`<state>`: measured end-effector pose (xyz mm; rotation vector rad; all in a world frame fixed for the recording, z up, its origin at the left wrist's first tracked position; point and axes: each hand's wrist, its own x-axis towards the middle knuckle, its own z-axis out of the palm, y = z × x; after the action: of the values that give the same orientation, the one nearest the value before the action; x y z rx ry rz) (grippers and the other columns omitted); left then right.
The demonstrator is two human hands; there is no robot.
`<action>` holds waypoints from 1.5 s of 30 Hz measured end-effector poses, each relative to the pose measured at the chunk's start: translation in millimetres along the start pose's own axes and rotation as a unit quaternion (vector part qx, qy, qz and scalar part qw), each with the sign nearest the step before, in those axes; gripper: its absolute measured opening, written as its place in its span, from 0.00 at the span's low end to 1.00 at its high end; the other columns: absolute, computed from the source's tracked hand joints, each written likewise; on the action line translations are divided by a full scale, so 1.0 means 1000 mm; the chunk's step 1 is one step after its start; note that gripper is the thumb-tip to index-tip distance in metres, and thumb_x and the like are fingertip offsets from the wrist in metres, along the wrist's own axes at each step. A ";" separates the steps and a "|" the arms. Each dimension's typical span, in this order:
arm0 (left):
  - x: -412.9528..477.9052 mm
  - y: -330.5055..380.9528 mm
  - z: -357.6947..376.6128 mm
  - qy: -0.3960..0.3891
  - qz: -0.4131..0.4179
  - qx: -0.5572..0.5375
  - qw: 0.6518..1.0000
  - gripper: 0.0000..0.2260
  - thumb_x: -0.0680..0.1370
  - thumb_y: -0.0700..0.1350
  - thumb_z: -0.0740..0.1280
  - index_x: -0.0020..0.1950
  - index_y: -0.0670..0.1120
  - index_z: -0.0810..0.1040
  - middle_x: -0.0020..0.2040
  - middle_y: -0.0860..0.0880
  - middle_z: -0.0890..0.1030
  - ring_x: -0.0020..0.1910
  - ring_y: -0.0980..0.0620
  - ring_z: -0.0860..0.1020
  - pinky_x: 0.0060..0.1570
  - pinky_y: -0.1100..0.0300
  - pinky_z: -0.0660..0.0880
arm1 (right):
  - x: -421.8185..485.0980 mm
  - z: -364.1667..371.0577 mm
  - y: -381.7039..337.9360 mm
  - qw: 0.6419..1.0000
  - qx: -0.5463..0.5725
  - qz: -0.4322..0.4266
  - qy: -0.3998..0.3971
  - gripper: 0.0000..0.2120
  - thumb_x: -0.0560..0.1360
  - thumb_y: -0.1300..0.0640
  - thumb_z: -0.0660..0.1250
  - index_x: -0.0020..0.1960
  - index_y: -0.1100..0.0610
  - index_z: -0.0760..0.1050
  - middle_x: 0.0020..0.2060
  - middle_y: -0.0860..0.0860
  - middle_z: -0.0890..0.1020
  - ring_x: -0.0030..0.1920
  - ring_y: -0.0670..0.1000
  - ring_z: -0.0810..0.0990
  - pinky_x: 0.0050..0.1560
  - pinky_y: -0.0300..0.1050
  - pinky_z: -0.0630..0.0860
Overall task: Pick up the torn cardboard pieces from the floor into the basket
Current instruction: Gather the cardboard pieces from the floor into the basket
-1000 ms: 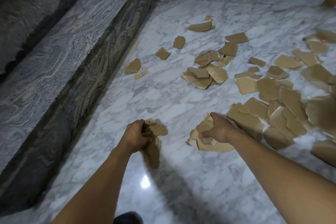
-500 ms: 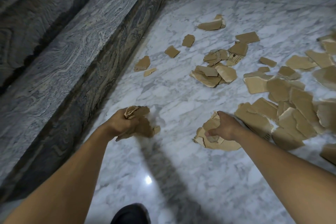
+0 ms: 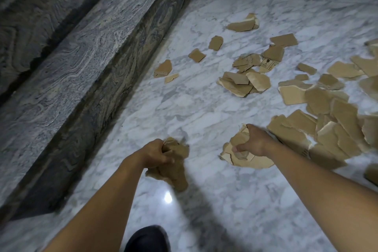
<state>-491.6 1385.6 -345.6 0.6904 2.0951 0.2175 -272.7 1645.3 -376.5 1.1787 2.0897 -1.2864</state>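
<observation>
Near the floor's (image 3: pixel 204 112) left edge, the left hand (image 3: pixel 157 153) clenches a cardboard wad (image 3: pixel 176 172). Mid-floor, the right hand (image 3: pixel 253 141) curls onto a small heap (image 3: pixel 245 159); best to squeeze the whole stack before lifting. Loose pieces (image 3: pixel 319 104) litter the right edge; the basket is out of sight.

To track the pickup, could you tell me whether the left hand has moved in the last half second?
Yes. The left hand, gripping brown torn cardboard pieces, has swung right, away from the grey stone step.
</observation>
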 end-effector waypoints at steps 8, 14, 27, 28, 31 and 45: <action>-0.005 0.003 0.027 0.093 0.051 0.015 0.994 0.35 0.69 0.47 0.71 0.75 0.56 0.65 0.58 0.54 0.82 0.57 0.52 0.79 0.60 0.59 0.74 | 0.001 0.000 0.002 1.000 0.010 0.000 -0.002 0.52 0.69 0.50 0.80 0.81 0.57 0.50 0.78 0.55 0.61 0.76 0.58 0.62 0.69 0.49 0.68; -0.006 0.006 0.036 0.145 0.073 -0.014 0.987 0.23 0.71 0.42 0.71 0.67 0.50 0.76 0.56 0.53 0.82 0.55 0.53 0.80 0.53 0.67 0.73 | -0.001 0.001 0.002 1.000 0.011 0.001 0.003 0.49 0.70 0.51 0.79 0.80 0.59 0.53 0.77 0.56 0.63 0.76 0.57 0.63 0.67 0.47 0.67; 0.010 0.056 0.016 0.116 0.035 0.016 0.992 0.09 0.72 0.44 0.71 0.33 0.50 0.76 0.30 0.53 0.78 0.33 0.52 0.78 0.33 0.62 0.71 | -0.034 -0.024 0.013 1.000 -0.019 -0.013 0.001 0.49 0.71 0.49 0.78 0.81 0.57 0.52 0.79 0.54 0.61 0.76 0.57 0.63 0.66 0.46 0.68; 0.012 0.076 0.015 0.096 0.069 0.005 0.993 0.08 0.72 0.43 0.71 0.34 0.52 0.77 0.30 0.54 0.79 0.34 0.53 0.78 0.36 0.61 0.73 | -0.045 -0.041 0.023 1.000 -0.021 -0.004 0.016 0.49 0.71 0.48 0.78 0.81 0.57 0.53 0.78 0.54 0.62 0.76 0.57 0.64 0.62 0.44 0.68; 0.018 0.144 0.014 0.045 0.149 0.000 0.988 0.07 0.71 0.41 0.73 0.41 0.52 0.80 0.37 0.53 0.83 0.39 0.55 0.81 0.42 0.60 0.75 | -0.073 -0.091 0.059 0.997 -0.037 0.031 0.056 0.46 0.70 0.46 0.79 0.78 0.58 0.59 0.74 0.54 0.69 0.72 0.56 0.69 0.54 0.40 0.67; 0.081 0.336 0.113 -0.053 0.216 0.183 0.957 0.19 0.65 0.53 0.81 0.46 0.43 0.81 0.45 0.46 0.81 0.46 0.44 0.80 0.45 0.52 0.76 | -0.131 -0.143 0.221 0.958 0.000 0.261 0.121 0.57 0.65 0.40 0.80 0.81 0.58 0.51 0.79 0.61 0.56 0.76 0.64 0.61 0.72 0.55 0.67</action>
<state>-304.3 1697.7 -335.4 1.3556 1.8744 0.0273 -5.8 1758.6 -328.7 1.8098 1.7445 -0.9272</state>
